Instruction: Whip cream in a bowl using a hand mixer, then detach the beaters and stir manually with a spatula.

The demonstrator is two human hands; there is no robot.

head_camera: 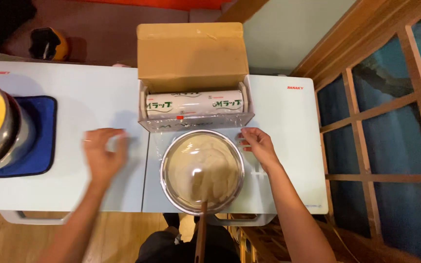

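at the far left a large metal pot (pixel 1 129) filled with a yellow mixture stands on a blue cloth mat (pixel 42 139), which lies on the left white tabletop (pixel 74 87). just right of the mat the left hand (pixel 104 155) hovers over that tabletop with fingers spread and slightly curled, blurred; it grips nothing, and whether the fingertips touch the surface cannot be told.

in the middle, a steel mixing bowl (pixel 202 171) of pale batter sits near the front edge of the right white tabletop (pixel 288 117), close by the seam between the two tops. a wooden handle (pixel 200 229) rises out of the batter toward the camera. a clear film (pixel 198 160) looks stretched over the bowl's mouth, shown by glare on it. directly behind the bowl, almost touching its rim, stands an open cardboard dispenser box (pixel 193 53) with its flap raised, holding a white roll of cling wrap (pixel 194 103).

the right hand (pixel 259 146) rests on the tabletop just beside the bowl's right rim, fingers loosely bent and pointing at the box's front corner; whether they pinch the edge of the film cannot be told.

at the far right is a wooden-framed window (pixel 381 122).
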